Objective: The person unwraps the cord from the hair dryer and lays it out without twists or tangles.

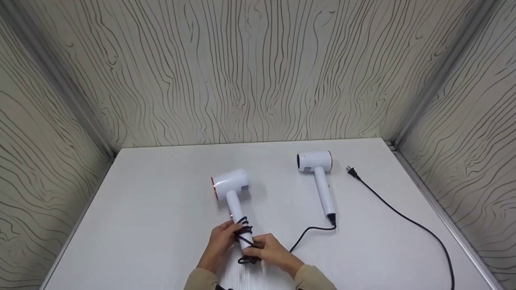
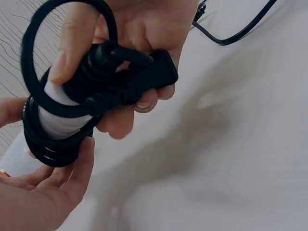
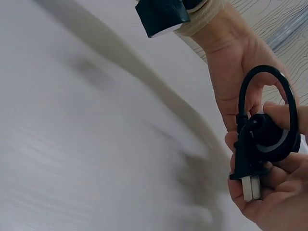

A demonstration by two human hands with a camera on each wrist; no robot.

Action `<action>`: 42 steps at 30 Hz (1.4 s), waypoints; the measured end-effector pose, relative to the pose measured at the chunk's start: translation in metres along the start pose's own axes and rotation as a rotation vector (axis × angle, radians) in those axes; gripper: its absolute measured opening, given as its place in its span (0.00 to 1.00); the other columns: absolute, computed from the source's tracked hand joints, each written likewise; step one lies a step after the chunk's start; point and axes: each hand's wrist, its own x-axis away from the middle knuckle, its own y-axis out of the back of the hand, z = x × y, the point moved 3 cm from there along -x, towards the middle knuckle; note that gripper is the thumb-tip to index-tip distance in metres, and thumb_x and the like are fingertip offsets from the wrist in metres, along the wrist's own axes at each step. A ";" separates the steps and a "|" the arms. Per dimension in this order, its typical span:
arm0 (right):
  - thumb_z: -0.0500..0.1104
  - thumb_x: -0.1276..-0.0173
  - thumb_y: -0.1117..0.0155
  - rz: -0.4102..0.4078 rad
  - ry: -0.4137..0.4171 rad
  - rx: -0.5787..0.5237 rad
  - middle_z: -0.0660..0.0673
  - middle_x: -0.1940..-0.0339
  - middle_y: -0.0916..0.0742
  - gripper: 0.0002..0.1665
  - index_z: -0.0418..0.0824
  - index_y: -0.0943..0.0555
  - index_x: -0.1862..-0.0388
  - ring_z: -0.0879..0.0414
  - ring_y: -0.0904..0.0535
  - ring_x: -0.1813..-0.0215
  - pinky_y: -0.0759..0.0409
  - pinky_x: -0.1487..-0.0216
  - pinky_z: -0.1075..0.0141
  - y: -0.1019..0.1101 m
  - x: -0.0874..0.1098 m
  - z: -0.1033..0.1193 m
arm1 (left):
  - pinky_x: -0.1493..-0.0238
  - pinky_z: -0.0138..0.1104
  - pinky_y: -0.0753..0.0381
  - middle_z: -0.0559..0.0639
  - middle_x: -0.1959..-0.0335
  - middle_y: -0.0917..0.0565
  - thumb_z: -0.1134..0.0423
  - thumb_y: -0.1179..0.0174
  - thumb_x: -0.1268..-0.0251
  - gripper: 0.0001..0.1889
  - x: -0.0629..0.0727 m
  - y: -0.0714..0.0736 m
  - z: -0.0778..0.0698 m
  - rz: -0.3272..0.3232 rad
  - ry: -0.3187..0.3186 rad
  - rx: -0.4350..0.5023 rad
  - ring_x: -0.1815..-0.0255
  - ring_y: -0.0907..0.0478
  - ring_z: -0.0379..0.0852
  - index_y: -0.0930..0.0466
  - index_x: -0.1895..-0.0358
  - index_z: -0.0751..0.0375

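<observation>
A white hair dryer (image 1: 227,185) with a copper-coloured rim at one end is held at its handle by both hands. Its black cord (image 2: 53,149) is wound in several coils round the handle. My left hand (image 1: 221,240) grips the handle at these coils, thumb and fingers on either side. Nearer the handle's end, my right hand (image 1: 271,250) holds it, thumb on top, with the fingers beneath. A loop of cord and the two-pin plug (image 3: 250,185) stick out at the handle's end, beside the right hand's fingers.
A second white hair dryer (image 1: 316,161) lies to the right on the white table (image 1: 153,225). Its black cord (image 1: 419,225) runs loose, with the plug (image 1: 352,172) at the far right. Wood-patterned panels (image 1: 250,72) stand behind and at both sides.
</observation>
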 end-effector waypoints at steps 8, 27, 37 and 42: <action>0.49 0.39 0.31 0.072 -0.116 0.012 0.42 0.61 0.10 0.20 0.36 0.18 0.55 0.64 0.18 0.64 0.24 0.57 0.72 0.001 0.010 -0.003 | 0.54 0.26 0.19 0.61 0.48 0.16 0.58 0.43 0.36 0.32 0.012 -0.007 -0.001 0.020 -0.030 -0.058 0.56 0.19 0.36 0.36 0.35 0.79; 0.58 0.40 0.33 0.178 -0.070 0.084 0.52 0.69 0.14 0.28 0.33 0.19 0.61 0.65 0.23 0.66 0.26 0.62 0.75 0.005 0.027 0.001 | 0.42 0.39 0.20 0.65 0.42 0.20 0.59 0.43 0.36 0.32 0.035 -0.008 -0.002 0.044 -0.064 -0.154 0.49 0.20 0.40 0.35 0.35 0.78; 0.54 0.40 0.31 0.122 -0.106 0.065 0.49 0.63 0.12 0.24 0.35 0.17 0.56 0.63 0.22 0.63 0.25 0.59 0.72 0.015 0.032 0.003 | 0.39 0.41 0.21 0.64 0.43 0.19 0.58 0.42 0.37 0.31 0.041 -0.011 0.001 0.040 -0.095 -0.185 0.46 0.19 0.45 0.34 0.35 0.75; 0.50 0.43 0.27 0.024 -0.103 0.041 0.53 0.70 0.14 0.23 0.33 0.16 0.58 0.65 0.23 0.69 0.24 0.65 0.73 0.018 0.034 0.003 | 0.38 0.44 0.23 0.63 0.44 0.19 0.58 0.41 0.37 0.31 0.043 -0.015 0.004 0.044 -0.096 -0.216 0.46 0.20 0.46 0.33 0.35 0.73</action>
